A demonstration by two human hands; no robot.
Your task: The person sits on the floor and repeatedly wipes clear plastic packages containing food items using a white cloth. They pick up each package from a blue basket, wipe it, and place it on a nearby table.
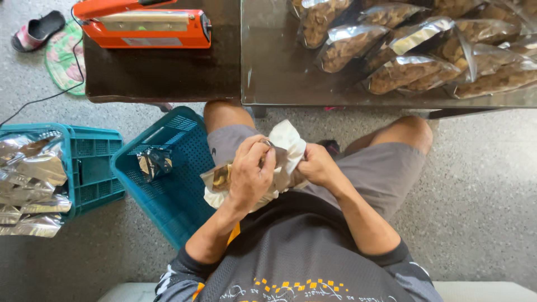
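I sit with a clear pouch of brown snack (219,178) and a white cloth (288,143) held over my lap. My left hand (250,174) wraps over the pouch and the cloth from above, fingers curled around them. My right hand (316,164) pinches the right side of the cloth and pouch. Most of the pouch is hidden under my left hand. Both hands sit close together between my knees, just below the table edge.
An orange heat sealer (145,23) stands on a dark table (162,72). Several filled pouches (414,50) lie on a steel table (279,78). A teal basket (173,179) holding one silver pouch (154,162) sits left of my knee. Another teal basket (92,168) holds silver pouches (31,184).
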